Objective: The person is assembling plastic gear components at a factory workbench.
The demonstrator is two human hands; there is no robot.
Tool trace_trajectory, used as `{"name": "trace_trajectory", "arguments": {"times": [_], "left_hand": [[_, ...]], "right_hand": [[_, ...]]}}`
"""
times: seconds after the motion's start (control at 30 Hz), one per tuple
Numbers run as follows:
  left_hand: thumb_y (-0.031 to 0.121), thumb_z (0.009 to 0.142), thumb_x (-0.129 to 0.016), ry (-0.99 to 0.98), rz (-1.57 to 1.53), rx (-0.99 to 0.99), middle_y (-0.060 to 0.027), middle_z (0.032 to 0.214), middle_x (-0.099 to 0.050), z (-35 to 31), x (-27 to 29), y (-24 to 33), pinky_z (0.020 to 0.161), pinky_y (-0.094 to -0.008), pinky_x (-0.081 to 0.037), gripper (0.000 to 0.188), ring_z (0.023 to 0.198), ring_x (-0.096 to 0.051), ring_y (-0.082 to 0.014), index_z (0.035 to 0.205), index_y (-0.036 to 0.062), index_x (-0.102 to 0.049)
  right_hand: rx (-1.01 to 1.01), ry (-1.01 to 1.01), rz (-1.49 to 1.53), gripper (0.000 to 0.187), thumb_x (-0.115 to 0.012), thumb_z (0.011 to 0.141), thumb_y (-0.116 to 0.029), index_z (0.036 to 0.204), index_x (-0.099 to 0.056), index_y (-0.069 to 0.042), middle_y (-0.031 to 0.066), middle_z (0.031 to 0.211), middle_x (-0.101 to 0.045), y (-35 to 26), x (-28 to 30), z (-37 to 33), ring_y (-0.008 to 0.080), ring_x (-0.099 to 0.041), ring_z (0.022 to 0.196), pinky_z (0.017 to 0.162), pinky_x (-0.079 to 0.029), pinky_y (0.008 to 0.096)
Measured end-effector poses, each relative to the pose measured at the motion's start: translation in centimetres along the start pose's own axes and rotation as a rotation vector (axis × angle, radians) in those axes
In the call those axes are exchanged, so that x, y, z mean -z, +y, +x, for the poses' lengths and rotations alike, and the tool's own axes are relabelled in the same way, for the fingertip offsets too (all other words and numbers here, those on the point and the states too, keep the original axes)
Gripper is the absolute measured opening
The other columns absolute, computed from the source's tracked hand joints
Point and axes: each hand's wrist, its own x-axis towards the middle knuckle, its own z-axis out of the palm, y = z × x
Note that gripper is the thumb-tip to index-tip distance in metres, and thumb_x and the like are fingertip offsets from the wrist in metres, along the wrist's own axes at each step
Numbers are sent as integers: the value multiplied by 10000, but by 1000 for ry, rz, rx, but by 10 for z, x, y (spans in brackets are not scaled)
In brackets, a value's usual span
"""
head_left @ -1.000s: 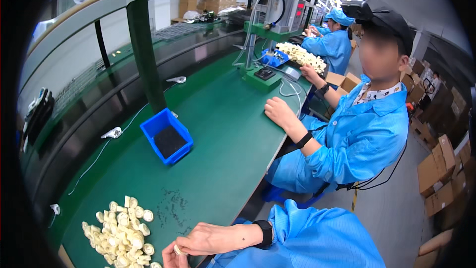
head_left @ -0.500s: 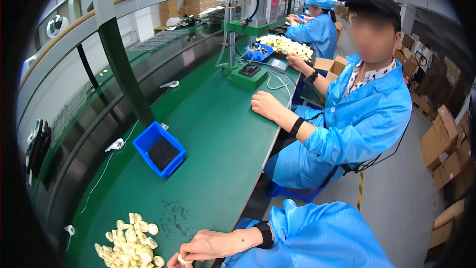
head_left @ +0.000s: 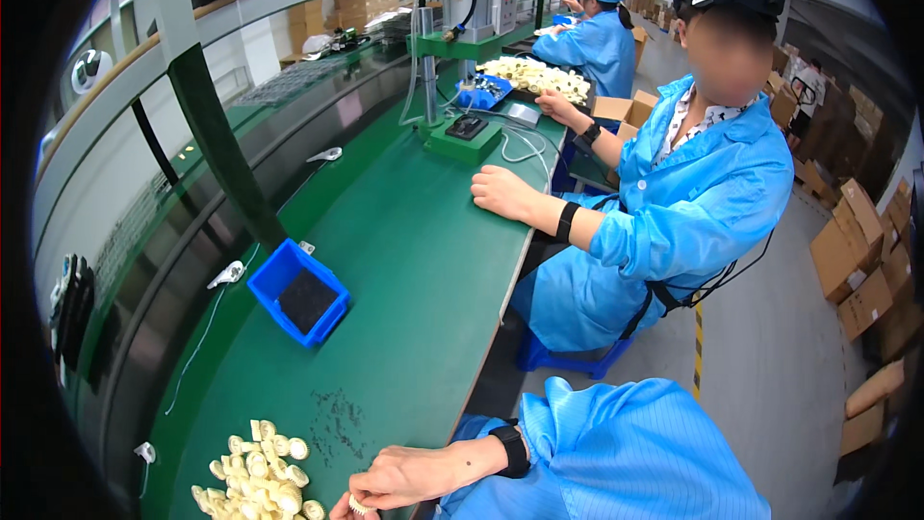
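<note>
At the lower edge, the fingers of my right hand (head_left: 404,480) are pinched on a small cream plastic piece with a ribbed edge (head_left: 359,506). A fingertip (head_left: 339,508) shows at the other side of this piece, seemingly from my left hand; the rest of that hand is out of the picture. Just left of the fingers lies a heap of similar cream plastic pieces (head_left: 255,472) on the green table (head_left: 404,318). Tiny black bits (head_left: 337,424) are scattered between the heap and my right hand.
A blue bin (head_left: 298,294) with dark contents stands farther up the table. A co-worker in a blue smock (head_left: 683,193) sits at the right, one hand resting on the table. Beyond stand a green press machine (head_left: 462,140) and a tray of cream pieces (head_left: 534,77).
The view has shifted slightly. My right hand keeps its pinch on the cream piece near the heap. The co-worker's head has turned.
</note>
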Motion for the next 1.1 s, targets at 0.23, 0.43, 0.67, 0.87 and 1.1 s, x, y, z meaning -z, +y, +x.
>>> {"name": "trace_trajectory", "arguments": {"times": [0.23,0.43,0.67,0.87,1.1], "left_hand": [[90,896,-624,13,34,-44,-138,1084,-587,-5,-5,-1,892,-297,-450,293,991,-559,-188,1144,-14,-509],[83,898,-618,78,85,-30,-143,1089,-588,-9,1,-1,888,-301,-459,290,986,-565,-200,1148,-26,-521],[114,927,-527,-102,-47,37,-149,1206,-560,9,-16,17,915,-336,-493,410,1100,-563,-215,1295,-49,-451],[-13,930,-491,-235,-84,62,-147,1216,-568,13,-26,37,948,-289,-460,381,1089,-566,-164,1306,-54,-450],[-28,896,-548,-154,-75,74,-134,1105,-627,12,-24,37,875,-253,-500,336,989,-614,-139,1229,-61,-514]], "right_hand": [[-105,-26,-72,148,-544,900,-144,825,-516,-20,79,600,-618,-8,-2,-6,254,-575,503,456,-431,345],[-60,67,-123,182,-542,889,-210,830,-552,-38,123,561,-570,-4,-13,-11,311,-578,494,432,-452,363],[-279,155,-211,314,-671,856,-194,1118,-550,-70,84,771,-681,-26,10,-8,168,-678,663,579,-532,288],[-389,172,-48,272,-671,836,-51,1072,-548,7,44,701,-652,-37,20,-2,52,-584,583,518,-453,200],[-437,94,-23,227,-669,836,-49,1031,-566,2,44,691,-654,-38,18,4,61,-597,571,503,-457,198]]}}
